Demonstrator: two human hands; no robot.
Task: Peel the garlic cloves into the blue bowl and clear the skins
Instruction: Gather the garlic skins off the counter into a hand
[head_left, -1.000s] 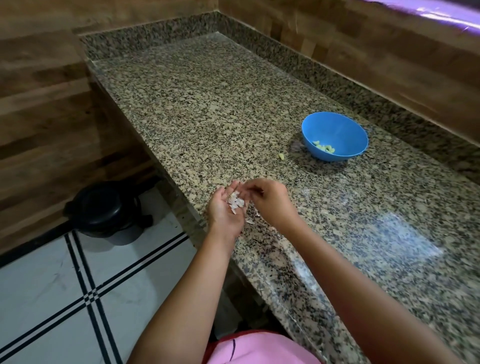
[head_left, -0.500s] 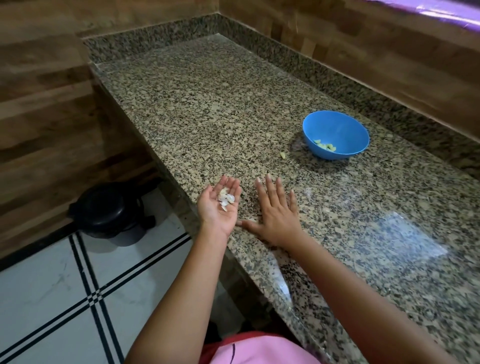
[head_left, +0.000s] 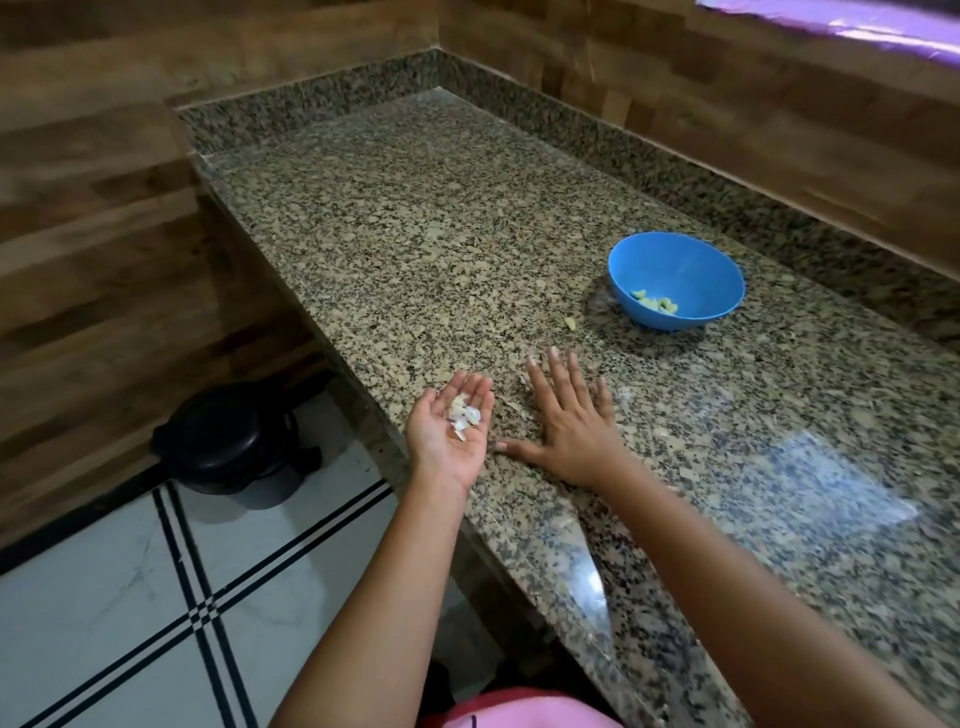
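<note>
Well to the near left of the blue bowl (head_left: 719, 270), which holds peeled cloves (head_left: 655, 304), the left hand (head_left: 447, 431) lies palm up, grip apart, cradling loose garlic skins (head_left: 464, 415), while the right hand (head_left: 569, 421) rests flat, fingers spread, on the tabletop (head_left: 415, 234).

no readable text, labels, brands or numbers anywhere in view. only candidate is a small dark mark on the pink garment (head_left: 519, 713) at the bottom edge, too small and cut off to read.
</note>
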